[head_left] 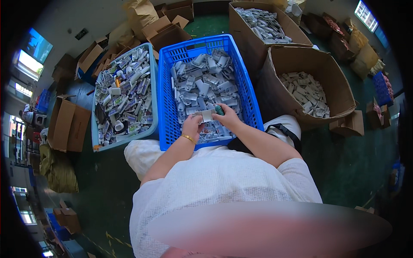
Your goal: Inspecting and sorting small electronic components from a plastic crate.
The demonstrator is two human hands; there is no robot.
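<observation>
Above the near part of the blue plastic crate (254, 105), both my hands meet at a small white plastic casing (207, 115). My left hand (192, 126), with a gold bangle at the wrist, is closed on the casing's left side. My right hand (229, 118) is wrapped round a tool with a dark green handle (219, 109), close to the casing's right end. The tool's tip is hidden, so its exact kind cannot be made out. Many similar white and grey plastic casings (203, 88) lie heaped in the crate below my hands.
Left of the crate stands a light blue tub (154, 90) of mixed plastic devices. At the right, two large cardboard boxes (344, 92) (241, 26) hold white and grey parts. A brown carton (71, 124) and an olive sack (58, 167) stand farther left on the green floor.
</observation>
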